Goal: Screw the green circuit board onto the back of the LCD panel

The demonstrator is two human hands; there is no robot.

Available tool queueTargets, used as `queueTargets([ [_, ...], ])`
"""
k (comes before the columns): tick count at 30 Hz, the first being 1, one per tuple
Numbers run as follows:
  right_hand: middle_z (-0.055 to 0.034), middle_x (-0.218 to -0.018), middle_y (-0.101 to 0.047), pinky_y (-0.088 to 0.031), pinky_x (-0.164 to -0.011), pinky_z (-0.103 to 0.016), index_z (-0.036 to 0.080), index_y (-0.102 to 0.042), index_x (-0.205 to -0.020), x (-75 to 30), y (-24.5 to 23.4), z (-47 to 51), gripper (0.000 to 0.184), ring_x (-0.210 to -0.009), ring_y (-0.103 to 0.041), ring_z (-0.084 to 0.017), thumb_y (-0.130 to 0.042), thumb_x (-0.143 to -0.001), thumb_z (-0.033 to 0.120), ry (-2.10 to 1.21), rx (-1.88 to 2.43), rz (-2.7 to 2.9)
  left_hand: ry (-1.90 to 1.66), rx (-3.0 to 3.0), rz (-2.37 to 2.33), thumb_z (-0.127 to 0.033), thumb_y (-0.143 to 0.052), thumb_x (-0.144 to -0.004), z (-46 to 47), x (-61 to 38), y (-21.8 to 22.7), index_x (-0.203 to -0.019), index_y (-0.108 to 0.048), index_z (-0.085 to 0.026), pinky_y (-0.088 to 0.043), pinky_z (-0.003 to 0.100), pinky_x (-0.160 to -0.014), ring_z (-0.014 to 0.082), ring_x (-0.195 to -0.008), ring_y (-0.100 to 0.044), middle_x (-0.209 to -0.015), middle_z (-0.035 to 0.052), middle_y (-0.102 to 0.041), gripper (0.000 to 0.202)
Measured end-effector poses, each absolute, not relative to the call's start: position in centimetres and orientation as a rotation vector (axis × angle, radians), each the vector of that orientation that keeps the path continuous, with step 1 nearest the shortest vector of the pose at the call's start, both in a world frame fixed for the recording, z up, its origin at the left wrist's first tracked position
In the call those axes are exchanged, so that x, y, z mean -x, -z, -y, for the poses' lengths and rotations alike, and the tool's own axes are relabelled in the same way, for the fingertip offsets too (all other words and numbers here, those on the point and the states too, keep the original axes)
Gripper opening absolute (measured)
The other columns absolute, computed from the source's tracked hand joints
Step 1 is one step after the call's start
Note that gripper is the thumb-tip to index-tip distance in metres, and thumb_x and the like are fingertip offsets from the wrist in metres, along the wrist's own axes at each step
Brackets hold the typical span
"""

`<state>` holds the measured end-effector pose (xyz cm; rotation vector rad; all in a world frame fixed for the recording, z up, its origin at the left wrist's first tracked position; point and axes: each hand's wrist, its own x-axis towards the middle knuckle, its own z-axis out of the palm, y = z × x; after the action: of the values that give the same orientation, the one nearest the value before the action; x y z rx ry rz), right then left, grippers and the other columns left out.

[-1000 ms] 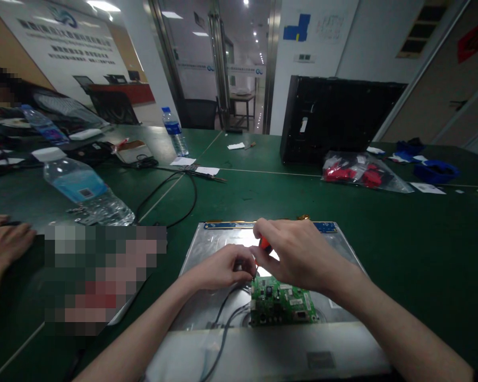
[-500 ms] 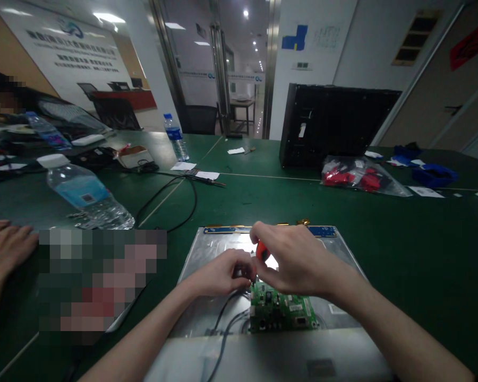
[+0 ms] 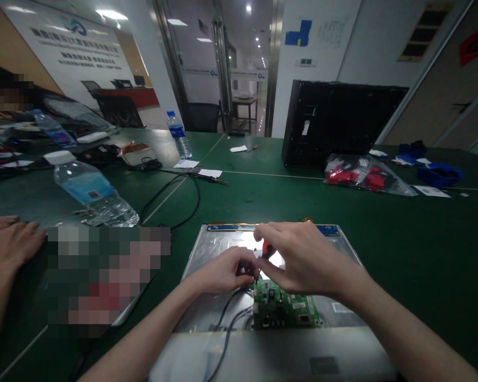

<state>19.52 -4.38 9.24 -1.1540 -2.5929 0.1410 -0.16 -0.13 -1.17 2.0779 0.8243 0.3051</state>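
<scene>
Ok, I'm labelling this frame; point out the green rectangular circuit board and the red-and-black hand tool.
Green rectangular circuit board (image 3: 286, 307): head view, upper face, near the middle.
Red-and-black hand tool (image 3: 268, 248): head view, the handle's exposed red part.

White-capped bottle (image 3: 93, 188); clear bag (image 3: 396, 185), apparently red parts (image 3: 374, 181) inside.

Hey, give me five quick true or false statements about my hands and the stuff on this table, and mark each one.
1. The right hand holds a red-handled tool. True.
2. The board under the hands is green. True.
3. The left hand is at the board's near right corner. False: it is by the far left corner.
4. The bag of red items lies behind the black casing. False: it lies in front.
5. The nearest bottle has a white cap. True.
</scene>
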Motion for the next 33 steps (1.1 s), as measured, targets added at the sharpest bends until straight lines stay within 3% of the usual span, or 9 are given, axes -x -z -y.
queueTargets([
  [3, -0.0021, -0.08, -0.065, -0.024, -0.054, -0.027, 0.018, -0.054, -0.089, -19.43, -8.98, 4.28, 0.016, -0.066, -0.054, -0.014, -0.054, -0.088, 0.034, -0.099, 1.195, 2.591, -0.306, -2.077, -0.799, -0.013, -0.061, -0.071, 0.19, 0.17, 1.21, -0.079, -0.064, -0.014, -0.043, 0.026, -0.066, 0.0167, -0.072, -0.055, -0.077, 0.0015, -0.062, 0.009],
  [5, -0.0028, -0.081, -0.066, -0.023, -0.053, -0.026, 0.017, -0.054, -0.095, -19.31, -8.81, 4.29, 0.012, -0.065, -0.054, -0.014, -0.052, -0.089, 0.028, -0.097, 1.188, 2.589, -0.307, -2.07, -0.82, -0.012, -0.06, -0.071, 0.29, 0.18, 1.2, -0.08, -0.064, -0.014, -0.044, 0.026, -0.068, 0.0175, -0.074, -0.056, -0.078, 0.002, -0.063, 0.01],
  [9, -0.0032, -0.08, -0.066, -0.023, -0.051, -0.026, 0.016, -0.051, -0.106, -19.17, -8.84, 4.68, 0.025, -0.062, -0.054, -0.014, -0.054, -0.083, 0.022, -0.106, 1.166, 2.569, -0.33, -2.067, -0.836, -0.014, -0.061, -0.072, 0.4, 0.22, 1.3, -0.082, -0.064, -0.014, -0.045, 0.027, -0.069, 0.0186, -0.076, -0.056, -0.08, 0.0028, -0.064, 0.01],
  [13, -0.0027, -0.074, -0.066, -0.019, -0.05, -0.027, 0.019, -0.055, -0.094, -19.22, -8.88, 5.02, 0.019, -0.059, -0.054, -0.015, -0.055, -0.086, 0.036, -0.005, 1.218, 2.577, -0.305, -2.088, -0.82, -0.016, -0.06, -0.074, 0.28, 0.25, 1.35, -0.084, -0.064, -0.014, -0.045, 0.027, -0.07, 0.0181, -0.076, -0.057, -0.081, 0.0022, -0.065, 0.011],
  [15, -0.0019, -0.066, -0.064, -0.016, -0.05, -0.027, 0.02, -0.056, -0.085, -19.21, -8.78, 5.03, 0.024, -0.055, -0.052, -0.014, -0.052, -0.089, 0.044, 0.057, 1.275, 2.573, -0.289, -2.091, -0.802, -0.014, -0.06, -0.073, 0.22, 0.23, 1.28, -0.084, -0.065, -0.015, -0.045, 0.027, -0.071, 0.0183, -0.077, -0.058, -0.081, 0.002, -0.065, 0.012],
  [18, -0.0013, -0.065, -0.064, -0.016, -0.05, -0.027, 0.02, -0.056, -0.083, -19.06, -8.75, 5.01, 0.018, -0.053, -0.05, -0.013, -0.05, -0.09, 0.035, 0.038, 1.276, 2.568, -0.295, -2.077, -0.797, -0.011, -0.06, -0.071, 0.17, 0.2, 1.29, -0.084, -0.065, -0.015, -0.045, 0.026, -0.069, 0.018, -0.075, -0.058, -0.079, 0.0017, -0.065, 0.015],
  [21, -0.0028, -0.077, -0.066, -0.02, -0.051, -0.026, 0.018, -0.054, -0.093, -18.87, -9.02, 5.1, 0.014, -0.058, -0.052, -0.013, -0.053, -0.081, 0.024, -0.051, 1.22, 2.529, -0.318, -2.07, -0.808, -0.01, -0.059, -0.07, 0.11, 0.24, 1.55, -0.084, -0.064, -0.014, -0.045, 0.026, -0.068, 0.0178, -0.074, -0.057, -0.078, 0.0015, -0.064, 0.016],
  [28, -0.0016, -0.073, -0.068, -0.017, -0.051, -0.027, 0.021, -0.056, -0.09, -18.86, -9.05, 5.13, 0.02, -0.06, -0.056, -0.016, -0.052, -0.089, 0.04, -0.036, 1.31, 2.582, -0.344, -2.078, -0.798, -0.011, -0.061, -0.07, 0.16, 0.34, 1.58, -0.08, -0.064, -0.015, -0.044, 0.025, -0.07, 0.0179, -0.075, -0.057, -0.078, 0.0011, -0.064, 0.011],
  [33, -0.0037, -0.082, -0.068, -0.022, -0.052, -0.027, 0.018, -0.054, -0.097, -18.88, -9.2, 5.26, 0.015, -0.063, -0.056, -0.015, -0.052, -0.083, 0.024, -0.115, 1.237, 2.549, -0.341, -2.086, -0.789, -0.012, -0.061, -0.071, 0.12, 0.33, 1.71, -0.084, -0.064, -0.014, -0.043, 0.025, -0.066, 0.0175, -0.073, -0.056, -0.078, 0.0017, -0.064, 0.013],
])
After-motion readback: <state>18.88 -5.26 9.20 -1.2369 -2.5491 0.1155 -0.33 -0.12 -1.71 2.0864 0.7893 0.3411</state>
